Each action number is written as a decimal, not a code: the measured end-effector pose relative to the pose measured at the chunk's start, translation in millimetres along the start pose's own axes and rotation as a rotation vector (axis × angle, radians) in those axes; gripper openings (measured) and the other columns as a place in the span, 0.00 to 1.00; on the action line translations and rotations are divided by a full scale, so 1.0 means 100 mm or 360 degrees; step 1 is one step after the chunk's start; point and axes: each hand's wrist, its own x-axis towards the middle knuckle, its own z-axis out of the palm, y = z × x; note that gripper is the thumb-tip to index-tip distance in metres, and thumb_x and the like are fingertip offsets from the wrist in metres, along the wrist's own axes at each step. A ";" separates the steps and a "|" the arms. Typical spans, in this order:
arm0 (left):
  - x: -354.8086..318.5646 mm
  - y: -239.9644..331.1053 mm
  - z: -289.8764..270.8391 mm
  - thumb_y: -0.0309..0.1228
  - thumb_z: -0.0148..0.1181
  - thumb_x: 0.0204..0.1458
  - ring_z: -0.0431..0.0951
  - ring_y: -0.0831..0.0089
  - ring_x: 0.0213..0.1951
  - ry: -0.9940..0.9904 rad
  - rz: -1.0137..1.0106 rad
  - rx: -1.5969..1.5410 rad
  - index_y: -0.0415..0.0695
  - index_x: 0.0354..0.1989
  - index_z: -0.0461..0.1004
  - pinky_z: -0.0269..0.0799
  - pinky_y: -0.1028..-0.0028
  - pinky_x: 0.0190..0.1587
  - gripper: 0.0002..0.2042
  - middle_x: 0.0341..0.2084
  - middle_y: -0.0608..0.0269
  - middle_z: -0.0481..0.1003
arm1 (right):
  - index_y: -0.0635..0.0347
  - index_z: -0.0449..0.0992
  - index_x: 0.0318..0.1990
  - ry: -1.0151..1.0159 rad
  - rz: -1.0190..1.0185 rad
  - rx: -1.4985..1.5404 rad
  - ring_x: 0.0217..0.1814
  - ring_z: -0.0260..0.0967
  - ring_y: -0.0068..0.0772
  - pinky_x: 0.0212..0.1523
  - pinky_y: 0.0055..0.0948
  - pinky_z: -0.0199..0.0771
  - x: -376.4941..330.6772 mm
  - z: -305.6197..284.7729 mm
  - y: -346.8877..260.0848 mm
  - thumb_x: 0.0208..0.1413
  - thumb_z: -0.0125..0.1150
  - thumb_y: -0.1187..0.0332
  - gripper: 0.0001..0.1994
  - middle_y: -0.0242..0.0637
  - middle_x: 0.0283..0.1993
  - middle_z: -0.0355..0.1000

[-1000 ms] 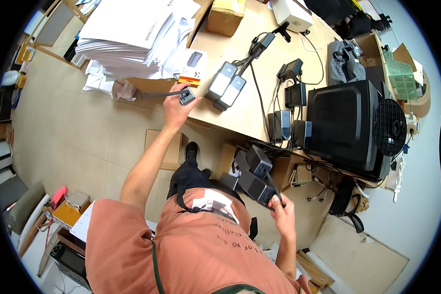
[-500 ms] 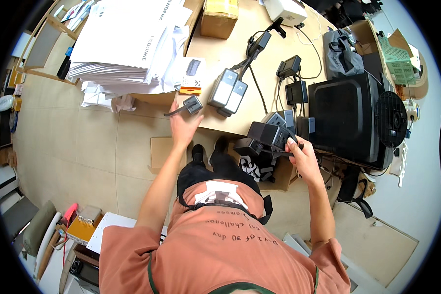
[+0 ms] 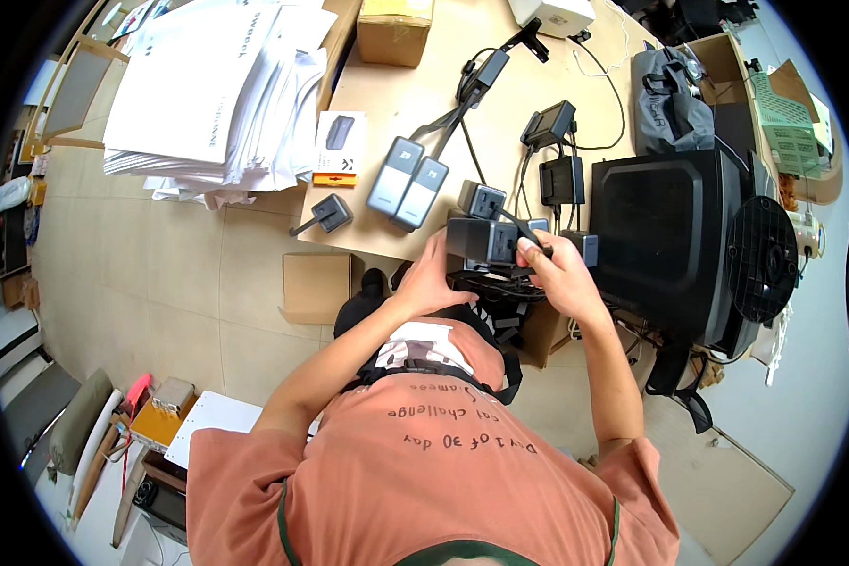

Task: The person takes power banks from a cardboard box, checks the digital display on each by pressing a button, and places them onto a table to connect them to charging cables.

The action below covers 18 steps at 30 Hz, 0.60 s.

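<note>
My right hand [image 3: 568, 281] pinches a black strap attached to a dark block-shaped device [image 3: 479, 241], likely a power bank, at the table's front edge. My left hand [image 3: 424, 285] is just left of it, fingers stretched along the table edge and thumb spread, holding nothing that I can see. Behind the held block sits a smaller dark block [image 3: 482, 199]. Two grey-and-silver power banks [image 3: 407, 184] lie side by side on the table with straps running back. At the table's left corner rests a small dark charger-like block [image 3: 331, 213] with a short strap.
A stack of white paper envelopes [image 3: 184, 104] and a white-and-orange package [image 3: 338, 146] are to the left. A black computer case [image 3: 660, 226] stands on the right. Behind are a cardboard box [image 3: 394, 33] and black devices with cables [image 3: 562, 179]. An open carton [image 3: 317, 288] sits below.
My left hand has left the small strapped block at the table corner and moved right, beside the dark block. My right hand has shifted slightly left with that block.
</note>
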 end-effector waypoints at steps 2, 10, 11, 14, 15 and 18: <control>0.14 0.08 0.11 0.38 0.76 0.37 0.75 0.47 0.52 0.0045 -0.0112 -0.0063 0.41 0.70 0.49 0.72 0.59 0.55 0.51 0.61 0.45 0.62 | 0.60 0.70 0.28 -0.0038 -0.0033 -0.0085 0.21 0.55 0.15 0.22 0.23 0.58 0.05 -0.08 0.05 0.67 0.52 0.63 0.15 0.23 0.20 0.60; 0.38 -0.12 0.35 0.27 0.71 0.35 0.69 0.45 0.57 -0.0087 -0.0352 0.0166 0.44 0.67 0.54 0.68 0.56 0.58 0.46 0.55 0.47 0.67 | 0.60 0.71 0.30 -0.0315 -0.0021 -0.0064 0.23 0.58 0.17 0.25 0.24 0.62 0.27 -0.34 0.22 0.68 0.51 0.61 0.15 0.26 0.23 0.63; 0.39 -0.15 0.35 0.27 0.69 0.36 0.69 0.45 0.57 -0.0106 -0.0354 0.0130 0.45 0.66 0.55 0.69 0.56 0.58 0.44 0.54 0.47 0.68 | 0.59 0.70 0.30 -0.0357 -0.0054 -0.0108 0.24 0.56 0.15 0.25 0.22 0.62 0.32 -0.38 0.24 0.68 0.51 0.61 0.15 0.24 0.24 0.63; 0.37 -0.10 0.32 0.28 0.68 0.37 0.69 0.45 0.56 -0.0140 -0.0446 0.0070 0.44 0.65 0.57 0.69 0.56 0.57 0.41 0.54 0.48 0.69 | 0.67 0.72 0.30 -0.0460 -0.0088 -0.0156 0.25 0.66 0.32 0.30 0.34 0.67 0.47 -0.47 0.19 0.66 0.51 0.63 0.16 0.41 0.22 0.68; 0.39 -0.09 0.31 0.28 0.68 0.37 0.70 0.45 0.56 -0.0165 -0.0475 0.0076 0.44 0.65 0.57 0.69 0.56 0.57 0.41 0.54 0.47 0.69 | 0.67 0.72 0.30 -0.0516 -0.0060 -0.0150 0.25 0.66 0.32 0.30 0.34 0.67 0.51 -0.51 0.13 0.66 0.51 0.63 0.16 0.41 0.22 0.69; 0.39 -0.13 0.27 0.29 0.68 0.38 0.70 0.45 0.57 -0.0287 -0.0588 0.0117 0.42 0.64 0.57 0.69 0.56 0.57 0.41 0.54 0.46 0.69 | 0.66 0.73 0.29 -0.0572 -0.0087 -0.0219 0.25 0.68 0.32 0.31 0.33 0.68 0.66 -0.60 0.13 0.65 0.52 0.62 0.17 0.40 0.22 0.69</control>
